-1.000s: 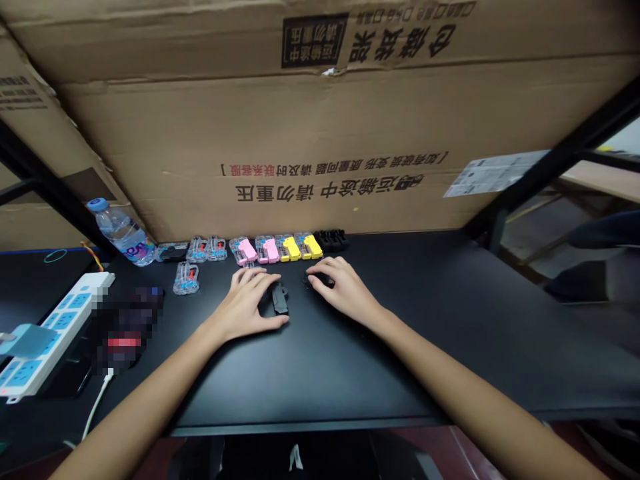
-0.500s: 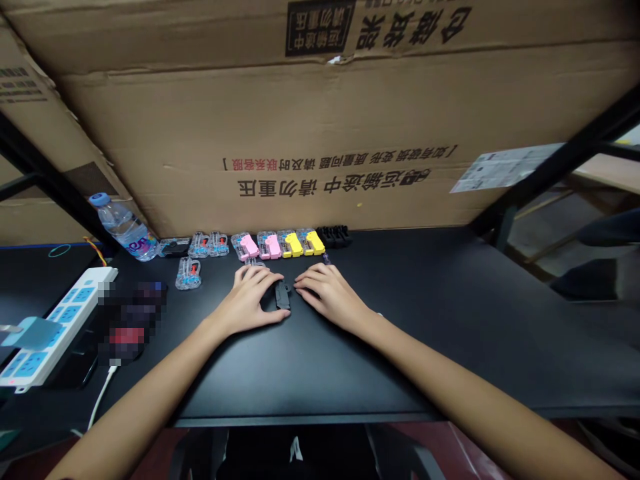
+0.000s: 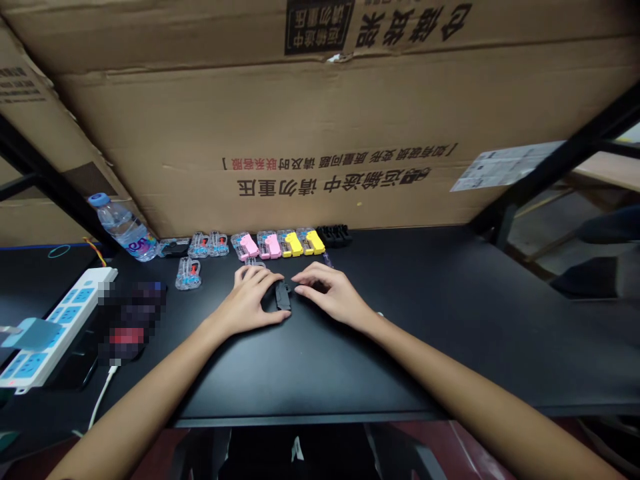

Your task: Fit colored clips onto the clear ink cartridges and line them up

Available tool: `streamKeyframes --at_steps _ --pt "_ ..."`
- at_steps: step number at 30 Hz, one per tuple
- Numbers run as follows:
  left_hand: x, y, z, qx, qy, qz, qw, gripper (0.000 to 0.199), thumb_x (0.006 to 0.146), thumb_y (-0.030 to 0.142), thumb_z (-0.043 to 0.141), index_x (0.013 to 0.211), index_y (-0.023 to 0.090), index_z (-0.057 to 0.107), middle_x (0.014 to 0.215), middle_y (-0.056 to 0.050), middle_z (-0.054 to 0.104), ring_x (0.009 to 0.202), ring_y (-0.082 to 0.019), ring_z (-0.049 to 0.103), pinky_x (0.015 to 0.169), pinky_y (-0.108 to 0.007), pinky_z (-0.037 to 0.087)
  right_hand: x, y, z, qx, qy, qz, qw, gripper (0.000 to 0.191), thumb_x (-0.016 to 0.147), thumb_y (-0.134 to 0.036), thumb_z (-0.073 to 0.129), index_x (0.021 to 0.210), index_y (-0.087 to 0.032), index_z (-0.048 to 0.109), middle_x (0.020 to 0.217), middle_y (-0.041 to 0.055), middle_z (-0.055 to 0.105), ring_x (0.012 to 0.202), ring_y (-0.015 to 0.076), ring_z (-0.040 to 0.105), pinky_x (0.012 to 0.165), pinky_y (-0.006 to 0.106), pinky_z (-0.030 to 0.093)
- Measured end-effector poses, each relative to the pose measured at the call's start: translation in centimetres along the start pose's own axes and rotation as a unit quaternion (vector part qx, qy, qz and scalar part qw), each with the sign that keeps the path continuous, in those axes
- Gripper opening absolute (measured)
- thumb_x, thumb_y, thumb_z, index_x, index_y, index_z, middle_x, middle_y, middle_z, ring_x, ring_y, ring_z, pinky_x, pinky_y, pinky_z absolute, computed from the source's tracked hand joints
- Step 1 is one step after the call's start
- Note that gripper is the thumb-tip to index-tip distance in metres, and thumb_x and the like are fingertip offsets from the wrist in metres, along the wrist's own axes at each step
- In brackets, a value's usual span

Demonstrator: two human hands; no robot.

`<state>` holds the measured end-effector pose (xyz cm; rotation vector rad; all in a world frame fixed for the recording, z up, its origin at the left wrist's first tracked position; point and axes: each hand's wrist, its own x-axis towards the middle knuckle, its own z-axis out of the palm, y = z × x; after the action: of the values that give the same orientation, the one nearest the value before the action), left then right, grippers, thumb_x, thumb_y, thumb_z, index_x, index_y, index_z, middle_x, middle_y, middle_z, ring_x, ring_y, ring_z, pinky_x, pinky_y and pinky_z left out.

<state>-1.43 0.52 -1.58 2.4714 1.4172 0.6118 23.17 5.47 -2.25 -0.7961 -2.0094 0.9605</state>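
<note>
- left hand (image 3: 245,301): fingers spread and gently curved, tips down on the desk, thumb reaching low and to the right, its tip just beside the lower end of the black plastic piece
- right hand (image 3: 333,297): fingers narrower and loosely curled, the foremost fingertips at the upper right of the black plastic piece, touching it or just beside it
- black plastic piece (image 3: 283,295): long and narrow, lying on the desk between the left thumb and the right fingertips, its long side pointing away from the person; neither hand clearly lifts it, and a grip cannot be told from this view
- clear plastic case (image 3: 255,263): just past the left fingertips, partly hidden behind them
- thin small item (image 3: 327,259): just past the right fingertips - too small to identify
- row of parts beyond the fingertips: clear cases with red and blue parts (image 3: 209,245), pink-topped clear cases (image 3: 260,246), yellow-topped clear cases (image 3: 303,243) and black plastic parts (image 3: 333,235)
- left of the left fingers, well apart: a loose clear case (image 3: 188,273), a water bottle (image 3: 125,230) and a white power strip (image 3: 60,327)
- under everything: a black desk (image 3: 300,380), with a large cardboard box (image 3: 300,133) standing along its far edge
</note>
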Motion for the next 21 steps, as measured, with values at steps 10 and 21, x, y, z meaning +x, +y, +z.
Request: streamKeyframes --at_steps 10,21 --pt "0.2 0.5 0.2 -0.017 -0.008 0.011 1.000 0.070 0.082 0.062 0.082 0.138 0.026 0.061 0.130 -0.009 0.069 0.131 -0.034 0.055 0.121 -0.056 0.027 0.2 -0.2 1.6 0.065 0.007 0.089 0.994 0.026 0.089 -0.042 0.075 0.100 -0.019 0.078 0.092 0.0062 0.077 0.078 0.0195 0.067 0.075 0.037 0.058" --pt "0.3 0.5 0.0 0.016 0.007 0.048 0.999 0.071 0.085 0.068 0.077 0.140 0.025 0.062 0.128 -0.011 0.070 0.129 -0.034 0.057 0.122 -0.057 0.025 0.2 -0.9 2.0 0.140 -0.020 0.171 0.975 0.030 0.087 -0.042 0.075 0.105 -0.021 0.063 0.073 -0.0029 0.067 0.060 0.0143 0.063 0.060 0.029 0.055"
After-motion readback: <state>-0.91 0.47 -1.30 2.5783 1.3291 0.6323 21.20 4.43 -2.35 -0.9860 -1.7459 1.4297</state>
